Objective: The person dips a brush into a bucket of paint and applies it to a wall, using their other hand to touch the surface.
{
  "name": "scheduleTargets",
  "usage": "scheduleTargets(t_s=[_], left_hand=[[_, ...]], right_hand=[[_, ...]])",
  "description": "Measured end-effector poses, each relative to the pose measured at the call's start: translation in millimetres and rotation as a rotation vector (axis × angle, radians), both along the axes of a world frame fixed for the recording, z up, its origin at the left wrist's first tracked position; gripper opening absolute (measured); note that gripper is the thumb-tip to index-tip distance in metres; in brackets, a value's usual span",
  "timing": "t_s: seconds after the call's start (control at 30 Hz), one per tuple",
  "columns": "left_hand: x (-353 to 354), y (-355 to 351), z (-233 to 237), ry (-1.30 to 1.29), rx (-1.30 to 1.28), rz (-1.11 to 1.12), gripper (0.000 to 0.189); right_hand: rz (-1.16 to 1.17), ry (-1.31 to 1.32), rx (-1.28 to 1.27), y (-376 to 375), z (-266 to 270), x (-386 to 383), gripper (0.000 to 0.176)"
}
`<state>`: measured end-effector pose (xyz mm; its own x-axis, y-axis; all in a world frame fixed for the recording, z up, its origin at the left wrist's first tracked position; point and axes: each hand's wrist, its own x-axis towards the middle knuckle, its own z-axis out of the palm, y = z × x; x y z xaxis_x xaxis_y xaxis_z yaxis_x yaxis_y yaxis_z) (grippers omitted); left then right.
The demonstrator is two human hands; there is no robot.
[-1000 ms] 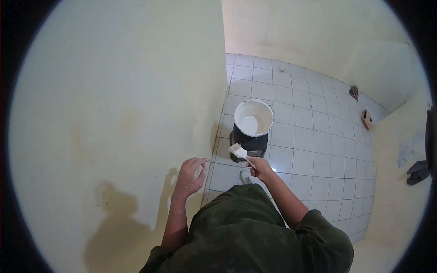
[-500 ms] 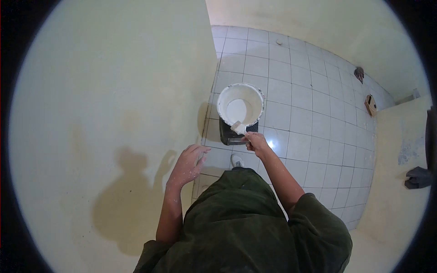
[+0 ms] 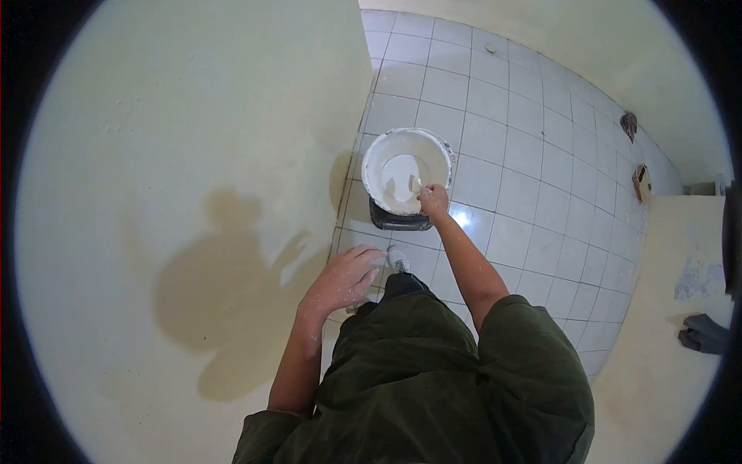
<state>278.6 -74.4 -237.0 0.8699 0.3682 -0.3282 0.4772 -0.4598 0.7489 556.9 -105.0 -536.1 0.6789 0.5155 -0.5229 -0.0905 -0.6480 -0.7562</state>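
Note:
A white bucket [image 3: 372,158] of whitish paint [image 3: 396,164] stands on a black stool [image 3: 399,220], its rim smeared and flecked. My right hand [image 3: 435,203] reaches over the near right part of the rim, fingers closed around a small flat paintbrush [image 3: 415,184]. The brush head points down into the bucket, above the paint, and its handle is mostly covered by my fingers. My left hand [image 3: 346,277], speckled with white, hangs in front of my body near the wall, fingers apart and holding nothing.
A pale wall [image 3: 232,116] runs close along my left side. White floor tiles [image 3: 518,185] spread to the right. My shoe [image 3: 398,260] is just below the stool. Along the right lie a small box [image 3: 641,184] and a dark bundle [image 3: 629,125]; dark cloth [image 3: 703,334] hangs nearby.
My right hand has moved forward, bringing the brush from the near rim to inside the bucket. My left hand has shifted slightly right and down. The view has tilted a little.

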Motion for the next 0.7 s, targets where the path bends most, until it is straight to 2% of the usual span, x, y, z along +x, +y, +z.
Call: scheduleTargets(t_s=[0.1,0.3,0.4,0.5,0.6,0.7], left_hand=[[3,0,-2,0.020,-0.020,0.013,0.040],[4,-7,4,0.024,-0.044,0.123,0.041],[3,-7,2,0.020,-0.048,0.148,0.041],[2,-7,-6,0.016,-0.041,0.146,0.041],[1,-10,-9,0.011,-0.040,0.149,0.041],[5,-7,-12,-0.007,-0.039,0.159,0.041]], right_hand=[[0.018,0.000,-0.072,12,-11,4,0.030],[0.245,-0.041,-0.169,24,-12,16,0.031],[0.495,-0.583,0.013,19,-23,20,0.031],[0.507,-0.395,-0.103,24,-15,25,0.030],[0.417,-0.503,-0.019,24,-44,21,0.025],[0.540,-0.444,-0.120,29,-41,22,0.024]])
